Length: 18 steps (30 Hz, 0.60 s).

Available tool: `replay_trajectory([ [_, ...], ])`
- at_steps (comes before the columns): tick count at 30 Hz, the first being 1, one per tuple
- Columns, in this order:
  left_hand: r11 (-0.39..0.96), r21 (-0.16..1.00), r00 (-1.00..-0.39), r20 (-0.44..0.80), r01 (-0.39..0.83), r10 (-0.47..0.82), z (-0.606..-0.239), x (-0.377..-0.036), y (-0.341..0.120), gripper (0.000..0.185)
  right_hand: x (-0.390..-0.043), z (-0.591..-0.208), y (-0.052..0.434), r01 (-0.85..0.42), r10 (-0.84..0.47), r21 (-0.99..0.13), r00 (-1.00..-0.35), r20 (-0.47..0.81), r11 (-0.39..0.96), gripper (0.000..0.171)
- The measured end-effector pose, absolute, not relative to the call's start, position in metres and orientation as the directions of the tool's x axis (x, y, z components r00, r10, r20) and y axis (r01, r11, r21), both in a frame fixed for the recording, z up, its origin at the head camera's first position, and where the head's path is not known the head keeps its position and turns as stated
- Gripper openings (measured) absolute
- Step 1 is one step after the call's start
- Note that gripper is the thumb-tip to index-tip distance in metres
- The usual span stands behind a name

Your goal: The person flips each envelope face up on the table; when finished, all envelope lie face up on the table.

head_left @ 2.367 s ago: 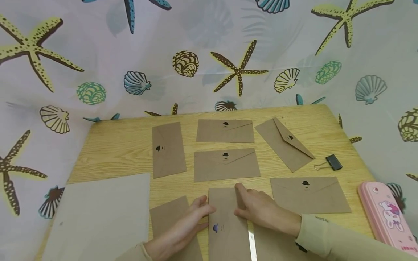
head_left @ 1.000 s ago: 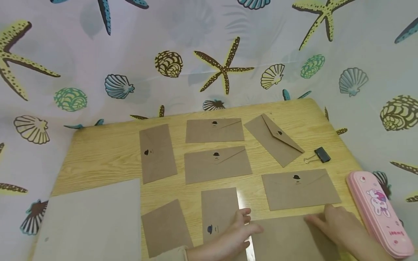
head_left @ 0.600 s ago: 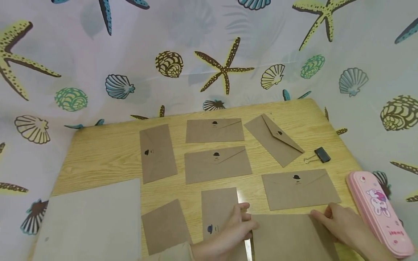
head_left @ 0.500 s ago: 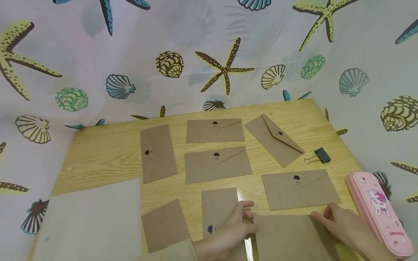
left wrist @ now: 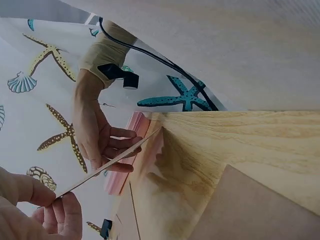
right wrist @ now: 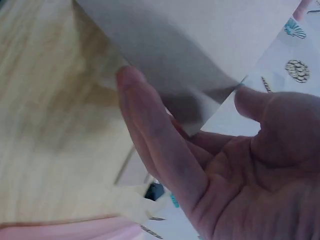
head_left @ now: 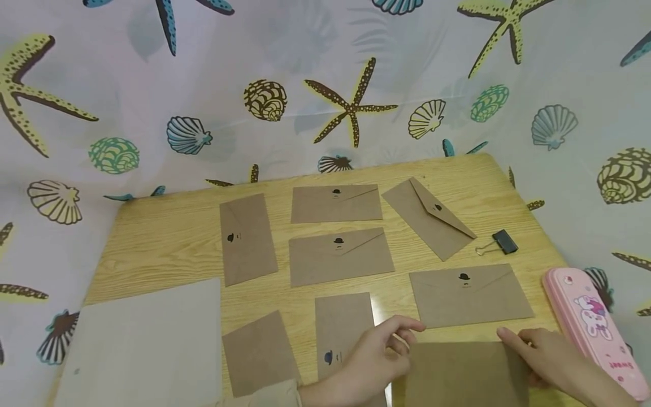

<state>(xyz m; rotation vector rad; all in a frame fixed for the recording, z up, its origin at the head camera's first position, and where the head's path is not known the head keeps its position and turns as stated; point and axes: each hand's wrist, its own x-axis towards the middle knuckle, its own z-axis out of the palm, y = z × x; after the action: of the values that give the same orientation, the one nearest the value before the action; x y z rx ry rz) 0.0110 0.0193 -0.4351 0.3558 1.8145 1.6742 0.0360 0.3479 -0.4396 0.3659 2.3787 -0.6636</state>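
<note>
Raised off the table is a plain brown kraft-paper sheet point(head_left: 465, 376) with no print on the side I see. My left hand point(head_left: 373, 359) pinches its left edge between thumb and fingers; the left wrist view shows the sheet edge-on point(left wrist: 100, 170). At the opposite edge, my right hand point(head_left: 551, 356) holds it, thumb on one face and fingers behind, as the right wrist view also shows. Just beyond lies a hat-printed brown envelope point(head_left: 473, 297). A second printed envelope point(head_left: 338, 322) lies partly beneath my left hand. The sheet's near part falls outside the head view.
Several brown envelopes point(head_left: 335, 257) lie spread over the wooden table point(head_left: 168, 243). A plain brown piece point(head_left: 261, 353) and a large pale sheet point(head_left: 152, 339) are at left. A black binder clip point(head_left: 504, 242) and pink pencil case point(head_left: 592, 328) are at right.
My hands have gone from a printed envelope in the middle to the plain sheet at the right. The sheet has been lifted and tilted, its upper edge shifting slightly right.
</note>
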Motion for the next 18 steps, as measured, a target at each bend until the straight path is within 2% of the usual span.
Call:
replay_trajectory([
  [2,0.136,0.974,-0.762,-0.226,-0.18,0.607,-0.43,0.014,0.019,0.055,0.036,-0.431,0.348,0.416,0.099,-0.35,-0.75,-0.654,0.839,0.067],
  [4,0.121,0.988,-0.757,-0.148,-0.091,0.636,-0.426,0.015,0.019,0.054,0.036,-0.421,0.351,0.404,0.094,-0.355,-0.761,-0.642,0.843,0.068],
  [7,0.108,0.989,-0.728,0.001,0.102,0.685,-0.422,0.014,0.017,0.051,0.036,-0.407,0.358,0.387,0.092,-0.372,-0.787,-0.611,0.844,0.072],
  [9,0.098,0.962,-0.685,0.108,0.254,0.72,-0.423,0.013,0.016,0.048,0.038,-0.4,0.363,0.364,0.08,-0.387,-0.807,-0.585,0.847,0.074],
  [12,0.043,0.875,-0.575,0.279,0.482,0.769,-0.425,0.009,0.014,0.042,0.04,-0.394,0.368,0.322,0.071,-0.391,-0.841,-0.537,0.862,0.078],
  [15,0.003,0.667,-0.415,0.46,0.745,0.785,-0.43,0.004,0.012,0.035,0.043,-0.392,0.371,0.274,0.063,-0.393,-0.879,-0.472,0.878,0.078],
  [18,0.017,0.441,-0.285,0.551,0.897,0.784,-0.433,0.001,0.01,0.03,0.047,-0.395,0.375,0.23,0.043,-0.414,-0.909,-0.414,0.881,0.071],
])
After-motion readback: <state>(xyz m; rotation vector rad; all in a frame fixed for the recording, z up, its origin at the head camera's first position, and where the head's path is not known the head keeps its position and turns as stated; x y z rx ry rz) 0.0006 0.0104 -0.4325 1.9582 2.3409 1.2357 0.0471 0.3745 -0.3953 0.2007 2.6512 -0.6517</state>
